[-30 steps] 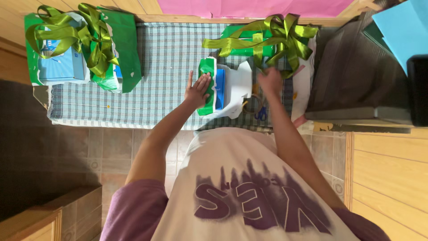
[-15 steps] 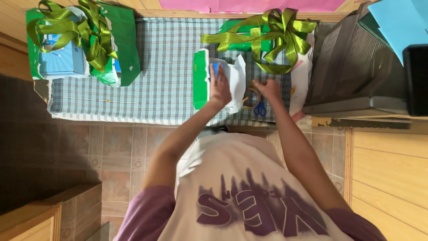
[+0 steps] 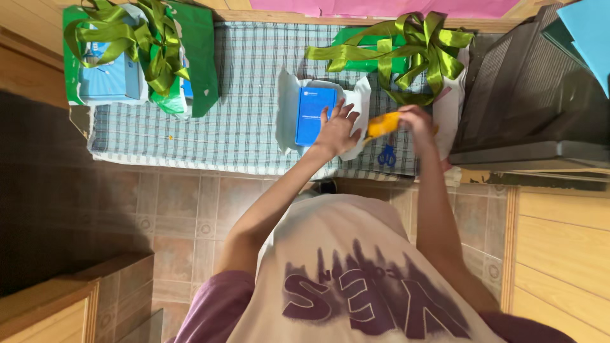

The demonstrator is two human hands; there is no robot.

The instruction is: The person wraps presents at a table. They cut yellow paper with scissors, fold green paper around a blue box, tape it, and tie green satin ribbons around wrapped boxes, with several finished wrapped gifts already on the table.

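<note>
- Your left hand (image 3: 337, 130) lies flat, fingers spread, on the right edge of a blue box (image 3: 315, 116); its grip is open and closes on nothing.
- The blue box is a flat rectangle with a small pale label near its top edge. It lies on a sheet of white paper (image 3: 289, 108) whose edges curl up around it, about midway along the table (image 3: 248, 95).
- Your right hand (image 3: 416, 119) is closed around a yellow object (image 3: 384, 124), likely a tape dispenser, though the view is too blurred to be sure. It sits just right of your left hand.
- Blue-handled scissors (image 3: 386, 155) lie on the table's near edge, below the yellow object.
- A green package (image 3: 372, 51) tied with a shiny olive-green ribbon bow (image 3: 419, 47) sits at the far edge, just beyond your hands.
- At the table's left end, well apart, a green gift bag (image 3: 200, 57) holds a light-blue box (image 3: 108, 76) under more green ribbon (image 3: 146, 38).
- The table wears a blue-and-white checked cloth.
</note>
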